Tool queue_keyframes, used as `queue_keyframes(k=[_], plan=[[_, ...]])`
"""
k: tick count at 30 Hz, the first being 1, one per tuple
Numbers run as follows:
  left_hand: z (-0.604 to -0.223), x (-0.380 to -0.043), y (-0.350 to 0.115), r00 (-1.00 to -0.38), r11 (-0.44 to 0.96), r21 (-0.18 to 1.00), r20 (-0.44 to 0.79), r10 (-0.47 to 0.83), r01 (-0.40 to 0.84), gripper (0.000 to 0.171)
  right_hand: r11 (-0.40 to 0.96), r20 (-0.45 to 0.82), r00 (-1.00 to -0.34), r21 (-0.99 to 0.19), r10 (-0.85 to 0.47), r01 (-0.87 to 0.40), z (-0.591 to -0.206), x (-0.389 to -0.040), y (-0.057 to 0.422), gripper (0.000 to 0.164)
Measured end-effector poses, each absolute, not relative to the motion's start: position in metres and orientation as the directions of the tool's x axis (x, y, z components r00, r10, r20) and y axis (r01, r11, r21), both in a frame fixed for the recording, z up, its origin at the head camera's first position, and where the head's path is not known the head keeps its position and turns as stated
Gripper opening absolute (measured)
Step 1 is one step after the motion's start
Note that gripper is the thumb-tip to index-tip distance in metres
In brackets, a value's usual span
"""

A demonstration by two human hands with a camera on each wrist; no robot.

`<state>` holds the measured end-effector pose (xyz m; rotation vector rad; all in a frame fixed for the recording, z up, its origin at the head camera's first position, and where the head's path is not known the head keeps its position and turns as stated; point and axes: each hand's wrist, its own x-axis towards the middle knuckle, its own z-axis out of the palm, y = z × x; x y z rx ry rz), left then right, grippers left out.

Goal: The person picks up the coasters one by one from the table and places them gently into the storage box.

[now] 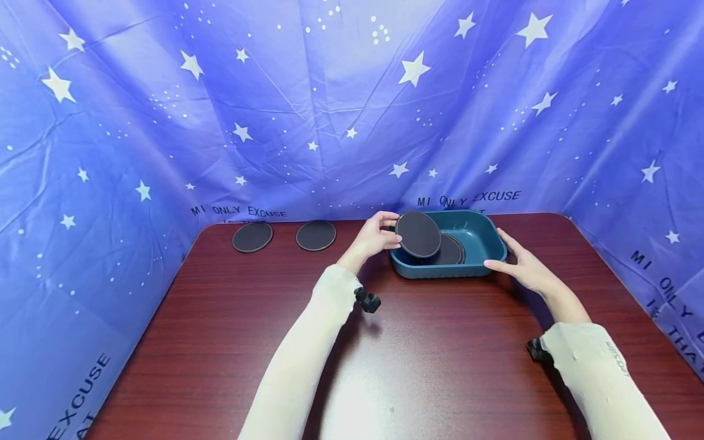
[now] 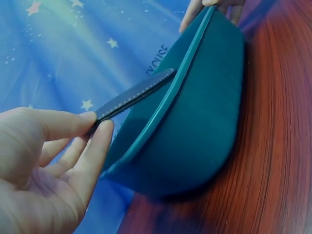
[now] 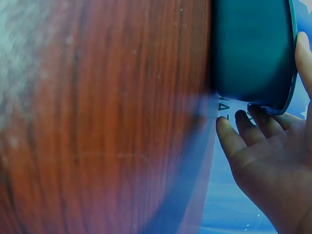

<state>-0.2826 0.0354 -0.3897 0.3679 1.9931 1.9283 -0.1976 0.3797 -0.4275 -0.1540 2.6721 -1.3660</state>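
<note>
My left hand (image 1: pixel 376 237) pinches a round black coaster (image 1: pixel 418 234) by its edge, between thumb and fingertips. The coaster tilts over the left part of a teal plastic basin (image 1: pixel 445 271), and its pale stitched edge shows in the left wrist view. Inside the basin, another dark coaster (image 1: pixel 452 249) lies on the bottom, partly hidden by the held one. At the basin's right end, my right hand (image 1: pixel 519 264) holds the corner, thumb at the front rim and fingers along the end wall. Several of its fingers (image 3: pixel 251 134) are spread below the basin's end in the right wrist view.
Two more black coasters, one far left (image 1: pixel 252 236) and one nearer the basin (image 1: pixel 316 235), lie by the table's back edge. The reddish wooden table (image 1: pixel 440 342) meets a blue star-printed cloth (image 1: pixel 330 122) behind and at both sides.
</note>
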Motion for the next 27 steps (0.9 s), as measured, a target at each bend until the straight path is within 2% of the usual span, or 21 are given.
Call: queue_keyframes(k=[12, 20, 24, 27], plan=[[-0.389, -0.282, 0.065, -0.922, 0.205, 0.977, -0.125, 0.366, -0.051, 0.044, 0.569, -0.070, -0.985, -0.822, -0.155, -0.031, -0.427, -0.197, 0.379, 0.097], [-0.390, -0.277, 0.078, -0.939, 0.374, 0.927, -0.104, 0.328, 0.028, 0.039, 0.571, -0.070, -0.985, -0.820, -0.155, -0.032, -0.425, -0.195, 0.378, 0.097], [-0.388, -0.274, 0.084, -0.949, 0.502, 0.862, -0.091, 0.303, 0.078, 0.038, 0.576, -0.072, -0.985, -0.817, -0.155, -0.031, -0.424, -0.195, 0.378, 0.097], [-0.386, -0.273, 0.087, -0.950, 0.638, 0.759, -0.089, 0.300, 0.130, 0.037, 0.580, -0.078, -0.985, -0.815, -0.156, -0.027, -0.424, -0.196, 0.378, 0.097]])
